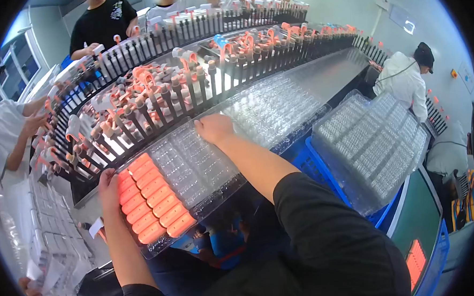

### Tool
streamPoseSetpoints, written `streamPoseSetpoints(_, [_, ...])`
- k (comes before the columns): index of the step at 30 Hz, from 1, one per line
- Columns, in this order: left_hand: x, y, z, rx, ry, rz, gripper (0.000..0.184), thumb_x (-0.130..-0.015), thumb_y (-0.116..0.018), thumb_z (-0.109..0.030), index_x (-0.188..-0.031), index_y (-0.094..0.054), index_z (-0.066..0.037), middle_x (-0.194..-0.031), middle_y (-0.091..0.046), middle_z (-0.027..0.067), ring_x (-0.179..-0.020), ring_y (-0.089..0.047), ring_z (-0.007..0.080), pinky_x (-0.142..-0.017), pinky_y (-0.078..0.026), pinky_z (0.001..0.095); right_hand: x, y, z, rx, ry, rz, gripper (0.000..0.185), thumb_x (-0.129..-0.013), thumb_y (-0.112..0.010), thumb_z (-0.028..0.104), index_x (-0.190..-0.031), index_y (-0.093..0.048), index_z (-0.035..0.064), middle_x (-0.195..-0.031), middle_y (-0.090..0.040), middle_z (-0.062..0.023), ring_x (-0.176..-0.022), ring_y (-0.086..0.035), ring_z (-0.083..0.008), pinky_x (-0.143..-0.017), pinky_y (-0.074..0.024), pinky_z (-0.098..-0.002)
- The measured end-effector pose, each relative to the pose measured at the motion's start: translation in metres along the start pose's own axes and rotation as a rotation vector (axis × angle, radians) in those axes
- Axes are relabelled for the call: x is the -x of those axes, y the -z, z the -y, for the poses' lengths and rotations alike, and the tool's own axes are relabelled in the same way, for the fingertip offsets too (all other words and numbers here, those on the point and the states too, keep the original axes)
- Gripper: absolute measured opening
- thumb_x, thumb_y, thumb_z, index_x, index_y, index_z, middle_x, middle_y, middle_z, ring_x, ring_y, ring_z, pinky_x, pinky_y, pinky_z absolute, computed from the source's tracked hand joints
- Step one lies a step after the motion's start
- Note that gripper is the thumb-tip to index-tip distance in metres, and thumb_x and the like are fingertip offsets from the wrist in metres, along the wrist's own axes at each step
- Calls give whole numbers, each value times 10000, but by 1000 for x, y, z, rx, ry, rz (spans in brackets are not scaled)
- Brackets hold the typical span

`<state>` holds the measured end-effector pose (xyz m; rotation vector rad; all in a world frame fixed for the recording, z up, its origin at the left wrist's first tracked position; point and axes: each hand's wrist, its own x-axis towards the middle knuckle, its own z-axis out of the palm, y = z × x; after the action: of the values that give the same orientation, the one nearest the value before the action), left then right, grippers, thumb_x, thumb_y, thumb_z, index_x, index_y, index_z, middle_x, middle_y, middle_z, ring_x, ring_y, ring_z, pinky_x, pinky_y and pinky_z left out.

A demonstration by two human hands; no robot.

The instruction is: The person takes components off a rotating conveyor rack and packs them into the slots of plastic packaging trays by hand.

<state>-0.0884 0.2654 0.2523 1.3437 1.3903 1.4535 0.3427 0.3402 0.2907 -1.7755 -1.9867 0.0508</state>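
A clear plastic tray (pixel 187 169) lies tilted toward me, its left end filled with two columns of orange oblong pieces (pixel 155 198). The rest of its compartments hold no orange pieces. My left hand (pixel 109 188) is closed on the tray's left edge, beside the orange pieces. At the far edge, toward the right, my right hand (pixel 214 127) has its fingers curled and closed on the rim. Another clear tray (pixel 272 106) lies flat just right of my right hand.
Beyond the trays runs a curved rack of black upright holders (pixel 165 101), some bearing orange and white parts. Loose parts (pixel 122 98) lie heaped behind it. Stacked clear trays (pixel 371 146) rest on a blue crate (pixel 329 175) at right. Several people stand around the line.
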Motion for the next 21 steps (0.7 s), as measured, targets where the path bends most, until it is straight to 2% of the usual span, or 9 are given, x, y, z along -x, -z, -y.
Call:
streamPoseSetpoints(2, [-3, 4, 8, -27, -44, 12, 267, -955, -644, -70, -1215, -636, -11, -1079, -644, 18, -979, -582, 98, -875, -485, 250, 0, 2, 1, 5, -28, 28, 467, -998, -484, 470, -865, -771, 126, -912, -750, -137, -906, -713, -376, -802, -552, -522])
streamPoseSetpoints(9, [-3, 6, 14, -38, 18, -44, 292, -944, -659, -95, -1220, -652, -1, -1060, -655, 30, -958, -608, 112, -850, -490, 265, 1, 4, 1, -4, -22, 28, 474, -1004, -479, 477, -877, -771, 125, -918, -751, -135, -911, -714, -381, -802, -555, -516])
streamPoseSetpoints(12, [-10, 11, 18, -189, -59, -81, 267, -940, -663, -105, -1178, -668, 17, -1071, -644, 58, -940, -613, 117, -834, -497, 272, 1, 4, 3, 4, -65, 31, 468, -1004, -480, 479, -886, -774, 134, -923, -754, -131, -905, -719, -374, -799, -557, -518])
streamPoseSetpoints(13, [-9, 13, 21, -255, -3, -160, 259, -921, -677, -122, -1135, -685, 24, -1124, -613, 88, -941, -629, 130, -834, -504, 272, 0, 4, 2, 9, -56, 22, 464, -1003, -483, 478, -887, -773, 136, -921, -755, -127, -905, -721, -369, -797, -559, -517])
streamPoseSetpoints(16, [-2, 8, 11, -358, -159, -215, 253, -911, -691, -131, -1119, -693, 12, -1167, -576, 96, -936, -637, 142, -839, -510, 279, 0, 0, 0, 20, -37, 21, 453, -1003, -489, 474, -891, -772, 138, -917, -758, -116, -906, -726, -354, -797, -561, -516])
streamPoseSetpoints(19, [-5, 7, 16, -306, -105, -181, 229, -913, -704, -134, -1096, -698, 5, -1161, -565, 96, -923, -631, 144, -828, -515, 293, 0, 4, 1, 21, -33, 30, 451, -1003, -490, 469, -894, -772, 135, -918, -760, -110, -911, -728, -347, -801, -563, -514])
streamPoseSetpoints(21, [2, 2, -1, -362, -115, -218, 210, -919, -684, -124, -1076, -689, 14, -1020, -600, 50, -860, -586, 112, -766, -490, 272, 2, 5, 2, 11, -26, 23, 451, -1002, -490, 466, -891, -772, 131, -921, -759, -113, -911, -725, -351, -801, -563, -512])
